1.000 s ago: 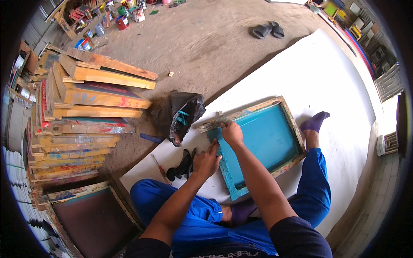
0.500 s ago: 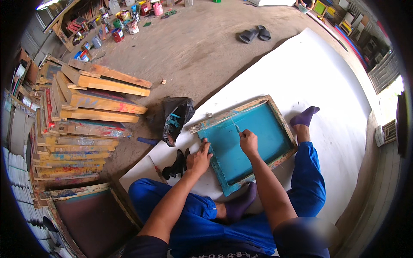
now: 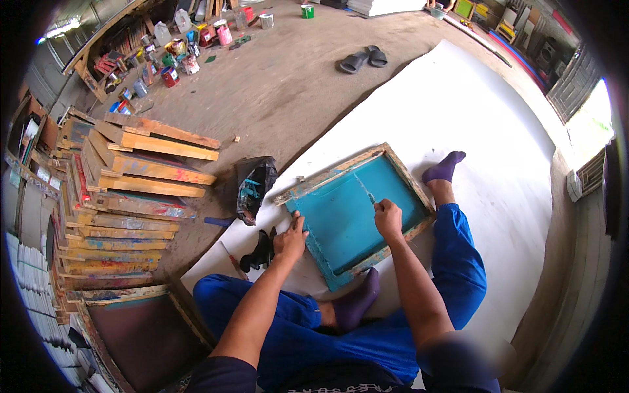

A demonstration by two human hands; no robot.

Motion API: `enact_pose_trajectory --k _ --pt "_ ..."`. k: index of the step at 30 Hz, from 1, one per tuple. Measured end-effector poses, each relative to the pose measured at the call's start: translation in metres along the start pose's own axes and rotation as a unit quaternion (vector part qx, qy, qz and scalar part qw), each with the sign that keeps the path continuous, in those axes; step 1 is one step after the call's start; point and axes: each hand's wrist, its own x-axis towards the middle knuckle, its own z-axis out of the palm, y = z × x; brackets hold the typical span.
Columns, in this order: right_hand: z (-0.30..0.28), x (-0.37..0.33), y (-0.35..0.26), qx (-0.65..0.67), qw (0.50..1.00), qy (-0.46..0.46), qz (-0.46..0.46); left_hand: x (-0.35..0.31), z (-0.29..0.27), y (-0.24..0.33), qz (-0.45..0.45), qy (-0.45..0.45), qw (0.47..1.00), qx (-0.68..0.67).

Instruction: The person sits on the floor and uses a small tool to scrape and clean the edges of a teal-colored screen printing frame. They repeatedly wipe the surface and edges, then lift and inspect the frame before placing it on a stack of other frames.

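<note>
A wooden screen frame [image 3: 308, 188] with a teal mesh [image 3: 347, 213] lies flat on a large white sheet [image 3: 458, 124] between my legs. My right hand [image 3: 388, 218] rests on the mesh and grips a thin tool [image 3: 368, 192] whose tip points at the mesh's middle. My left hand [image 3: 290, 238] presses flat on the frame's near-left edge. I sit on the sheet in blue trousers and purple socks.
A black bag [image 3: 254, 185] and a black rag [image 3: 261, 250] lie left of the frame. Stacked wooden frames [image 3: 124, 196] stand at the left, another screen [image 3: 137, 334] at lower left. Paint cans [image 3: 177, 56] and black sandals [image 3: 362, 59] sit on the concrete floor beyond.
My right hand has moved from the frame's far-left corner across the mesh toward its middle. The left hand stays on the frame's left edge. The view has tilted slightly.
</note>
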Motion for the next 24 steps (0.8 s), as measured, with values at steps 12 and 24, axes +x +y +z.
enact_pose_trajectory --k 12,24 --pt "-0.107 -0.047 0.028 0.049 0.995 0.087 -0.008 0.002 -0.004 0.01 -0.026 -0.04 0.998 0.049" --pt "-0.071 -0.118 -0.061 0.097 0.952 -0.06 -0.284 -0.055 -0.042 0.101 0.148 -0.021 0.809 -0.568"
